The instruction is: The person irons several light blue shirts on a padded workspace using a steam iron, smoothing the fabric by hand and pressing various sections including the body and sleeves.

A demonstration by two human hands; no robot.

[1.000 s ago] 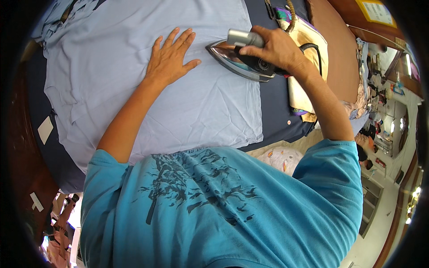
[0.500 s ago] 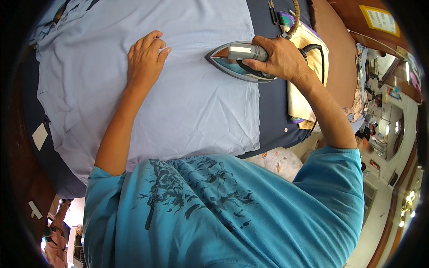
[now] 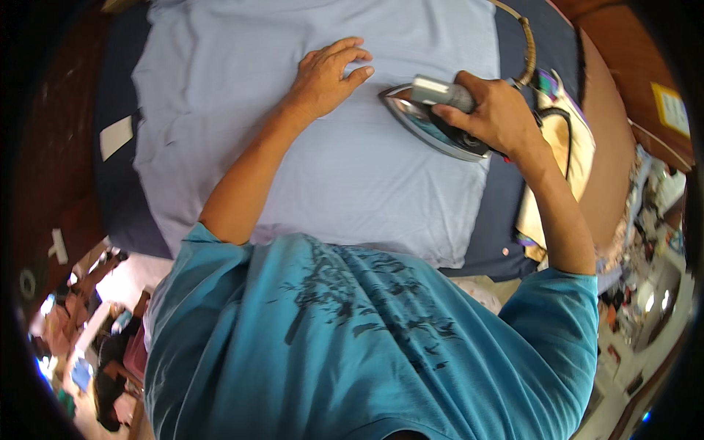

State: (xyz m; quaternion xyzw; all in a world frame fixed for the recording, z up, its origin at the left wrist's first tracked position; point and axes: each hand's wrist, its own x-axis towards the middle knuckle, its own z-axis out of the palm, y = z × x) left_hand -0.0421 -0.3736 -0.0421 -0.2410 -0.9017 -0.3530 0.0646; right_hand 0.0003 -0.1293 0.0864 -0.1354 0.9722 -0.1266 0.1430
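Since the earlier frames the left hand (image 3: 326,79) has slid up and across the pale blue cotton cloth (image 3: 308,161) and the polished metal iron with a grey handle (image 3: 433,117) has followed it, so that the fingertips now lie just beside the iron's pointed nose. The left hand rests flat, palm down, fingers loosely spread and slightly curled, pressing the fabric; its bare forearm runs back diagonally to the sleeve of a turquoise printed T-shirt (image 3: 352,345). The right hand (image 3: 499,117) is wrapped around the iron's handle, knuckles up, wrist bent, the forearm dropping steeply toward the lower right. The iron sits soleplate-down on the right part of the cloth, nose pointing left. The cloth is spread over a dark navy padded ironing surface (image 3: 506,220), whose edges show on both sides. A braided tan cord (image 3: 526,44) curves away behind the right hand, seemingly the iron's lead, though its join is hidden. A cream-yellow folded cloth (image 3: 565,161) lies just beyond the wrist.
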